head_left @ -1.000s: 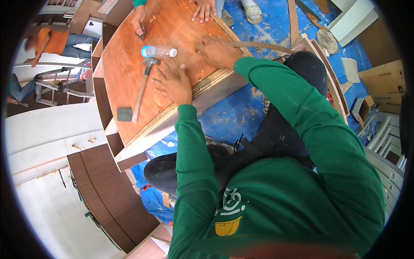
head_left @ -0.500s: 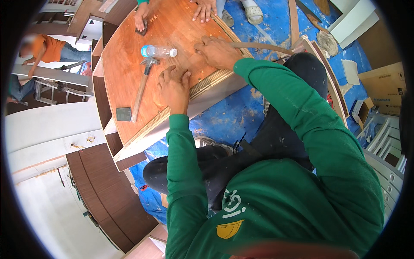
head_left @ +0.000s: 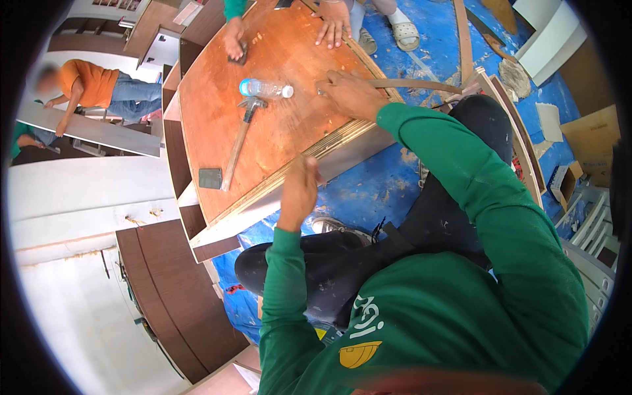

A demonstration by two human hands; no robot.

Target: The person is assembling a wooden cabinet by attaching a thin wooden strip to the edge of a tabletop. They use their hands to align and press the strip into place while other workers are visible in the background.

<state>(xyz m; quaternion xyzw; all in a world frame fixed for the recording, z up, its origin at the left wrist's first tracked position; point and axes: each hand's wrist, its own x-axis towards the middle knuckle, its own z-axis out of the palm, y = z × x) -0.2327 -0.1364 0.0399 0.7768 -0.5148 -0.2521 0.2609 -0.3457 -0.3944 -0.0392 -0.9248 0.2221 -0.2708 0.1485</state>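
Observation:
My left hand (head_left: 299, 194) is raised at the near edge of the orange-brown wooden panel (head_left: 217, 92), empty, its fingers slightly blurred and the thumb apart. My right hand (head_left: 355, 95) is over the panel's right part with bent fingers; a small greyish bit shows at the fingertips, too small to name. Beside it a thin brown strip (head_left: 421, 85) stretches toward my knee, its left end hidden by the hand. On the panel lie a claw hammer (head_left: 238, 141), a clear plastic bottle (head_left: 266, 88) on its side and a dark flat block (head_left: 210, 178).
Across the panel a co-worker's hand (head_left: 234, 41) holds a dark block, the other hand (head_left: 334, 25) lying flat. Blue sheeting (head_left: 355, 181) covers the floor. Right are a cardboard box (head_left: 592, 141) and a ladder (head_left: 586, 230). A person in orange (head_left: 89, 82) handles a long board.
My left hand has lifted off the panel and come back toward me. My right hand's fingers are more bent. The whole view has shifted slightly.

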